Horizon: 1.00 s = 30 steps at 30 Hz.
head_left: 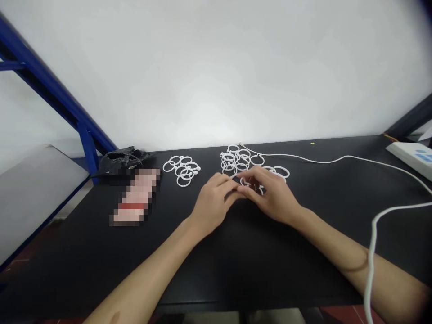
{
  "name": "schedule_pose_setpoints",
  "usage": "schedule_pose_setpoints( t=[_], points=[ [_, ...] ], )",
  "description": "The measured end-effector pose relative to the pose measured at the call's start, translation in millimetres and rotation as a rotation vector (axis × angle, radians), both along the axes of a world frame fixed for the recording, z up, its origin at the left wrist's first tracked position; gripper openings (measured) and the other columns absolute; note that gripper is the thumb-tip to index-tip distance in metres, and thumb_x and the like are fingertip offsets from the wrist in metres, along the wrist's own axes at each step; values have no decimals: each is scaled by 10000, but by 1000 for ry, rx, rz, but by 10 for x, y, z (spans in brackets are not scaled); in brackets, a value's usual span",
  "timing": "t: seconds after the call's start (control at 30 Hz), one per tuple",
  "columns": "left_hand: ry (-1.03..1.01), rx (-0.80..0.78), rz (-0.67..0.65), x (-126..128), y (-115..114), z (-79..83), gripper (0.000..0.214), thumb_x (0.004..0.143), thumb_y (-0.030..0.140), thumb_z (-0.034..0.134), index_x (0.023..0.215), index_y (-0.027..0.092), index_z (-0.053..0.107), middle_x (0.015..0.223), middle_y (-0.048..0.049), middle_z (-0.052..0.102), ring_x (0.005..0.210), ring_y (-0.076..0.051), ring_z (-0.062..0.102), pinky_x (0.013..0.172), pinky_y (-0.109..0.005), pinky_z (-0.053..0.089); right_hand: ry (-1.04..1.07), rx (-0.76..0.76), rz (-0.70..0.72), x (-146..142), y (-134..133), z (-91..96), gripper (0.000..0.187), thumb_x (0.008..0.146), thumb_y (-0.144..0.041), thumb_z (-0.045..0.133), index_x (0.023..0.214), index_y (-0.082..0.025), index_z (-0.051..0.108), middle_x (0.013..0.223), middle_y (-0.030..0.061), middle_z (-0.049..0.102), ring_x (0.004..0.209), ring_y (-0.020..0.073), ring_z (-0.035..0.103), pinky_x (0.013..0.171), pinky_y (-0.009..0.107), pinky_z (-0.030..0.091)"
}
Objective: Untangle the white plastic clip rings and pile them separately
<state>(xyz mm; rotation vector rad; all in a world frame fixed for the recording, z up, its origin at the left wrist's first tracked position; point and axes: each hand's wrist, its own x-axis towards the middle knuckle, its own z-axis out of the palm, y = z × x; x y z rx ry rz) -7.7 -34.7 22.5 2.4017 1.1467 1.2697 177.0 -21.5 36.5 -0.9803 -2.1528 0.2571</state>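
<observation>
my left hand and right hand lie low on the flat black table, forearms coming in from 7 and 4 o'clock, knuckles up. the fingertips of both meet in the middle. each grip is pressed together, thumb against curled fingers, but whether a ring sits between them is hidden by my own fingers.

the loose heap of white plastic rings lies just past my hands at 12 o'clock. its near edge is touching and partly under my right fingers, and a few rings show beyond that hand at 1 o'clock.

a smaller cluster of white plastic rings sits apart at 10 o'clock. further out at 9 to 10 o'clock is a crumpled black plastic bag, with a blurred pinkish object just beside it.

a thin white cord runs from the heap toward 2 o'clock, near a white power strip. a thicker white cable crosses over my right forearm at 4 o'clock.
</observation>
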Motion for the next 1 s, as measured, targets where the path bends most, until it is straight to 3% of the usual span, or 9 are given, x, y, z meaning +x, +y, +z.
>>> schedule_pose_setpoints(
  t=[0.13, 0.23, 0.3, 0.43, 0.53, 0.63, 0.73, 0.9, 1.0],
  points=[
    [-85, -27, 40, 77, -76, 15, 171, 865, 322, 679, 801, 186, 598, 801, -8, 602, 777, -157, 563, 718, -293, 489, 79, 22, -48, -35, -70, -3, 141, 913, -343, 611, 886, -204, 617, 807, 19, 688, 667, 123, 631, 589, 229, 489],
    [-116, -22, 95, 82, -63, 15, 335, 823, 421, 710, 1020, 179, 587, 1020, -72, 630, 952, -209, 580, 828, -357, 505, 111, 14, -73, -10, -64, 8, 165, 895, -366, 635, 834, -215, 610, 742, 0, 709, 617, 117, 652, 544, 209, 486],
    [-64, -53, 57, 84, -38, 9, 449, 818, 449, 709, 1149, 182, 565, 1089, -80, 651, 996, -226, 583, 873, -389, 495, 120, -1, -46, 5, -56, 22, 178, 905, -361, 620, 801, -217, 604, 705, -10, 705, 579, 108, 648, 526, 198, 483],
    [23, -75, -26, 105, 3, -15, 325, 854, 445, 669, 1049, 188, 630, 916, -33, 705, 858, -205, 600, 797, -377, 486, 134, -45, -22, 14, -46, 19, 199, 924, -310, 596, 748, -219, 582, 695, -24, 708, 565, 94, 648, 530, 180, 483],
    [53, -21, 1, 67, 46, -29, 306, 864, 427, 661, 1041, 178, 636, 925, -45, 706, 844, -203, 598, 777, -369, 482, 122, -73, -19, 39, -6, -9, 105, 929, -312, 589, 877, -225, 615, 732, -27, 711, 610, 98, 657, 587, 187, 503],
    [117, 61, 105, -76, 137, -37, 296, 891, 353, 643, 1122, 168, 625, 981, -61, 697, 891, -205, 598, 830, -376, 477, 79, -43, -103, 104, 82, -28, 179, 955, -327, 540, 1070, -207, 607, 838, 15, 713, 723, 137, 664, 683, 246, 523],
    [194, 102, 241, -284, 259, -41, 277, 921, 278, 595, 1178, 179, 622, 1043, -72, 683, 942, -211, 592, 895, -389, 467, -42, 35, -194, 165, 162, -35, 205, 955, -337, 526, 1043, -183, 630, 908, 69, 688, 843, 202, 622, 763, 332, 511],
    [304, 145, 545, -557, 409, -65, 175, 921, 256, 564, 986, 221, 722, 1018, -52, 706, 907, -231, 578, 857, -391, 460, -294, 29, -104, 159, 159, -73, 300, 846, -403, 663, 1049, -183, 674, 1048, 116, 632, 978, 275, 532, 872, 443, 477],
    [404, 142, 673, -642, 449, -105, 174, 905, 300, 586, 956, 243, 743, 990, -41, 719, 880, -257, 547, 776, -400, 443, -378, 32, -51, 141, 155, -105, 177, 867, -319, 650, 994, -203, 694, 1023, 94, 633, 951, 255, 524, 856, 434, 467]
  ],
)
